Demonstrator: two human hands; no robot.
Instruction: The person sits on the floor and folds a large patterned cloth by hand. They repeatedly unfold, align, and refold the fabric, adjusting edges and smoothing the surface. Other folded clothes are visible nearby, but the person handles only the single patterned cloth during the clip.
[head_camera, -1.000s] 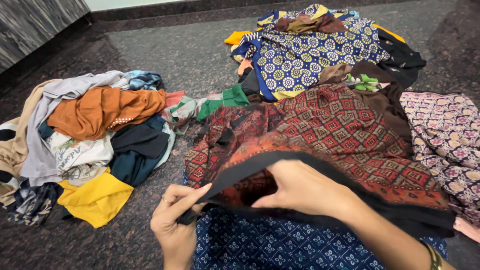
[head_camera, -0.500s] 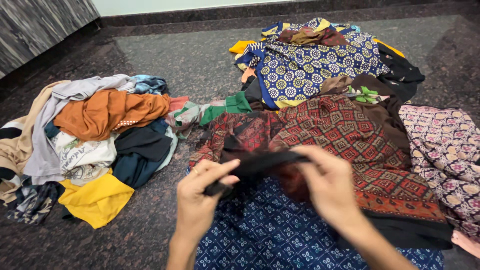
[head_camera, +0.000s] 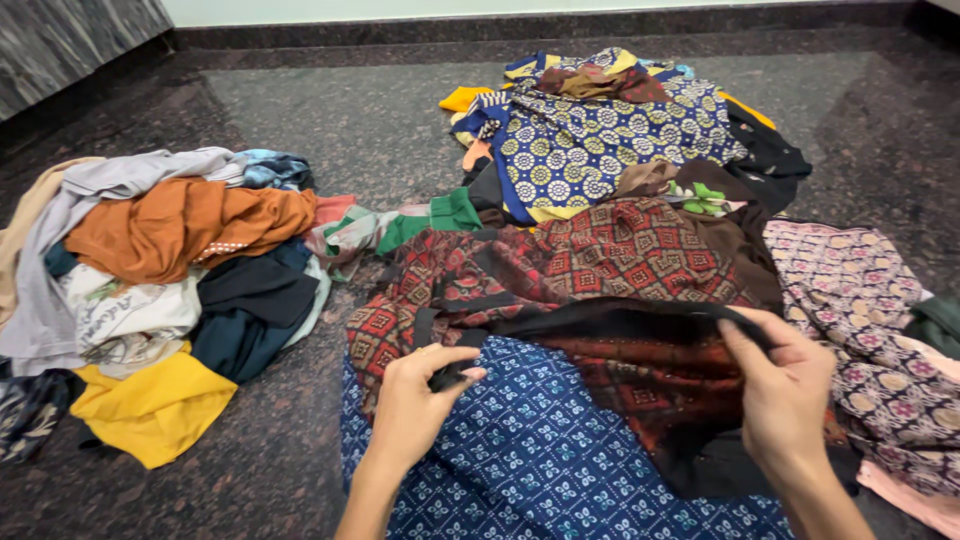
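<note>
We stretch the red-and-black patterned cloth's black hem (head_camera: 610, 322): left hand (head_camera: 418, 398) pinches one end, right hand (head_camera: 785, 395) grips the other. Judged next: keep the hem taut over the blue printed fabric (head_camera: 530, 450).

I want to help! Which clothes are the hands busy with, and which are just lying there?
Busy with: left hand and right hand gripping the red patterned cloth with black edge, over the blue dotted cloth.

Just lying: orange cloth, yellow cloth, blue-and-yellow flowered cloth.

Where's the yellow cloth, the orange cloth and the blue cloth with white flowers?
yellow cloth (head_camera: 150, 410), head view, its flat middle.
orange cloth (head_camera: 180, 225), head view, its crumpled middle.
blue cloth (head_camera: 540, 450), head view, between the hands.
</note>
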